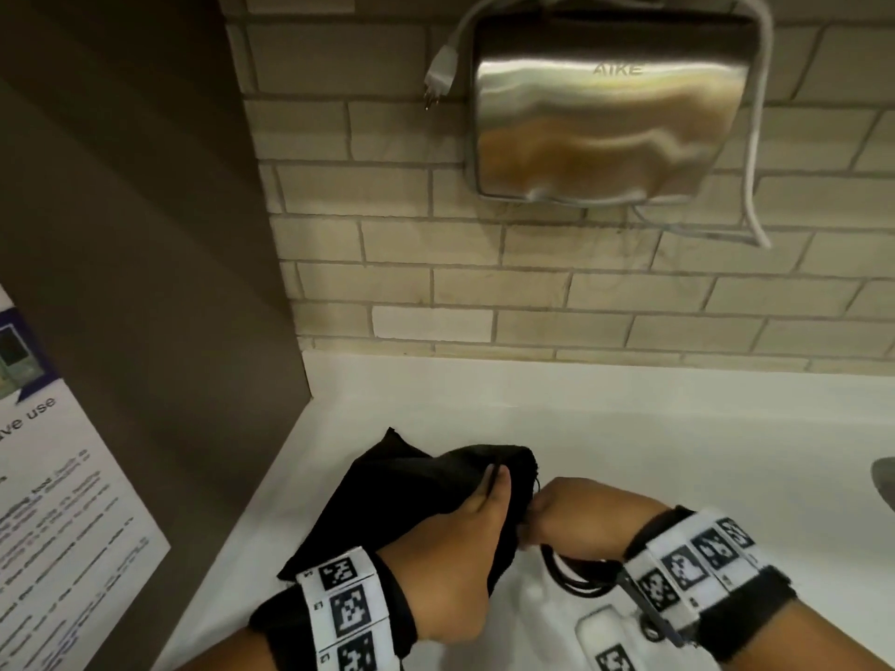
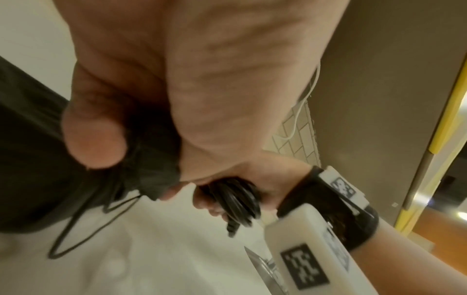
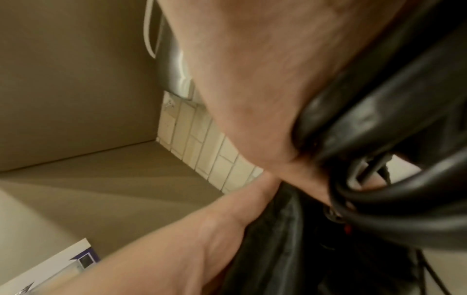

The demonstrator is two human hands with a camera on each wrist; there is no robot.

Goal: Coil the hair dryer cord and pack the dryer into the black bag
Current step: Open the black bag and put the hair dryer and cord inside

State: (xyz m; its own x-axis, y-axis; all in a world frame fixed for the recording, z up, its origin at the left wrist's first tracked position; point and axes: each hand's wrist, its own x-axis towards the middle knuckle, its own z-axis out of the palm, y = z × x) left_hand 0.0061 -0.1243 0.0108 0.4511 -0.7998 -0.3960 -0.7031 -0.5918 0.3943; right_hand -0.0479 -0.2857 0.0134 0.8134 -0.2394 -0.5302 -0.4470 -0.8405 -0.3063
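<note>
From above, at a white bench [image 1: 629,428] under a tiled wall, the left hand [image 1: 455,540] pinches the mouth of the black bag [image 1: 387,501], which lies on the bench, while the right hand [image 1: 576,518] sits clenched at the opening with loops of cord [image 1: 576,578] hanging beneath it. The left wrist camera shows the thumb pinning gathered fabric, the coiled cord [image 2: 235,199] gripped in the right hand's fingers [image 2: 209,205] just outside the bag, and a thin drawstring [image 2: 76,225] trailing loose on the bench. From the right wrist, thick cord loops [image 3: 379,139] fill the grasp. The dryer body is hidden, so what the bag holds cannot be told. The risk: the coil may spring apart or snag the drawstring if the mouth sags shut.
</note>
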